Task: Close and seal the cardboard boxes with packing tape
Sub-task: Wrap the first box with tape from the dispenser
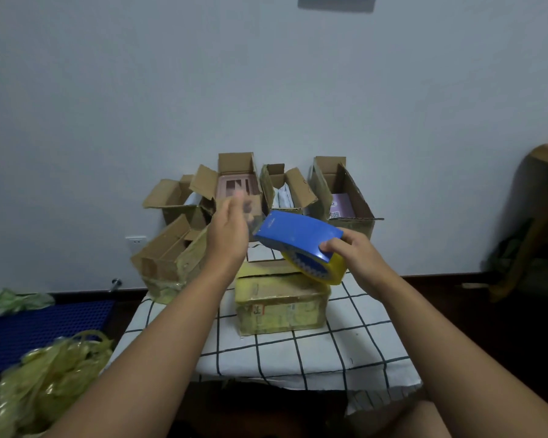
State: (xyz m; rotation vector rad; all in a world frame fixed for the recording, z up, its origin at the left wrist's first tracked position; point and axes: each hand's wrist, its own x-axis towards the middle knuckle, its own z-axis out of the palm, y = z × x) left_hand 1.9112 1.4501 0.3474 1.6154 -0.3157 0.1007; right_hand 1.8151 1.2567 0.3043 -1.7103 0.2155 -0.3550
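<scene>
Blue tape dispenser [298, 235] with its yellow roll, gripped in the right hand [348, 251], hovers directly above the closed box [279, 301]; the left hand [231, 226], blurred, grip unclear, rises just beside it.

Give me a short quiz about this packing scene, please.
1. True or false: the right hand holds the tape roll.
2. Which box lies right under the roll? A) the closed box B) the box with a purple item C) the tilted box
3. What pattern is on the cloth?

Key: 1 true. 2 A. 3 a black grid on white.
</scene>
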